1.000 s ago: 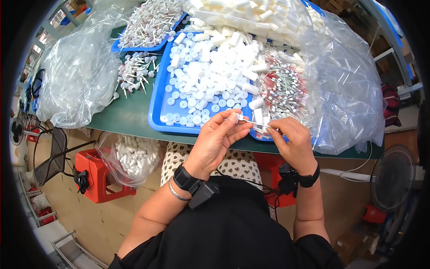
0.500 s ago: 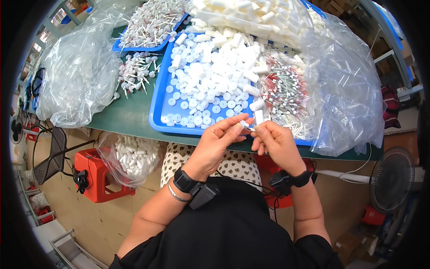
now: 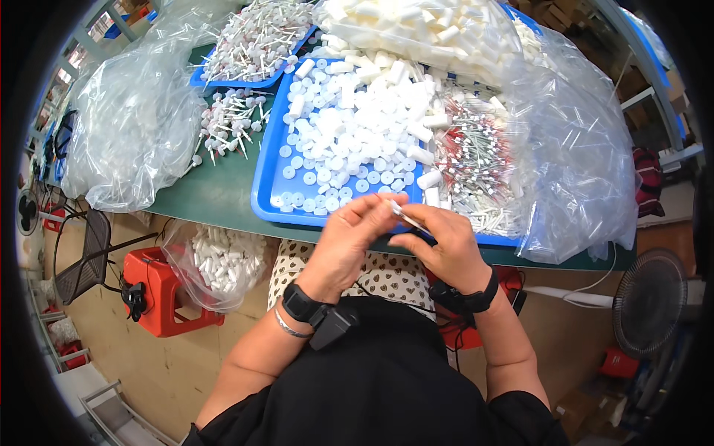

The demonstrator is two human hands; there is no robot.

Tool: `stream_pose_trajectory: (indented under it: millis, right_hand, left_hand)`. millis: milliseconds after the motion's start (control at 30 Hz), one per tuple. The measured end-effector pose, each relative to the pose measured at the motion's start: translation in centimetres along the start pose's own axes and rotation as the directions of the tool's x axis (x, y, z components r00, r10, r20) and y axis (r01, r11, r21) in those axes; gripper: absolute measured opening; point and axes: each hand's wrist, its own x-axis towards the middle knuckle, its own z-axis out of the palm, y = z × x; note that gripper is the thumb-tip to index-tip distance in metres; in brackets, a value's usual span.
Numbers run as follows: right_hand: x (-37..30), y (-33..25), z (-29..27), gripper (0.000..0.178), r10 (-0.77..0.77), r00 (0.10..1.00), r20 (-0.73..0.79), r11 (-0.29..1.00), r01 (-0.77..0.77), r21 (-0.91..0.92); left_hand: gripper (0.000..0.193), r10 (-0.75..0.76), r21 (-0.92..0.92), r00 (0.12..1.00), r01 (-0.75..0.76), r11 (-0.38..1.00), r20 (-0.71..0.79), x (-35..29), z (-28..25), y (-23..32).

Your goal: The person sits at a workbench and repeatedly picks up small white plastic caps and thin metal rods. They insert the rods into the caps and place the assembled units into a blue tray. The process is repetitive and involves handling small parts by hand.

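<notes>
The left hand (image 3: 351, 234) pinches one end of a thin white stick (image 3: 407, 218); the right hand (image 3: 450, 249) grasps its shaft. The stick is at five o'clock from the blue tray (image 3: 269, 175) of translucent discs (image 3: 335, 162).

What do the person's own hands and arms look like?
The left hand and right hand are ungloved. Each wrist has a black strap with a dark boxy module; the left also wears a silver-coloured bracelet. The black sleeves are short.
</notes>
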Motion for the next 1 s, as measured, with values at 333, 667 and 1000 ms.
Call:
stream_pose_trajectory:
  millis: [333, 667, 1000]
  right_hand:
    - [-0.4, 4.5, -3.6, 0.011, 0.389, 0.92, -0.042, 0.848, -0.376, -0.373]
    - [-0.6, 5.5, -3.9, 0.008, 0.415, 0.902, -0.118, 0.888, -0.43, -0.165]
    - [-0.5, 1.9, -4.0, 0.019, 0.393, 0.91, -0.135, 0.918, -0.379, 0.12]
  left_hand:
    - [0.042, 0.931, 0.98, 0.365, -0.183, 0.084, -0.012, 4.5, -10.9, 11.5]
    - [0.022, 0.401, 0.89, 0.805, -0.452, -0.063, 0.437, 4.0, -2.4, 0.2]
    - [0.017, 0.408, 0.907, 0.821, -0.419, -0.046, 0.4, 4.9, -2.2, 0.1]
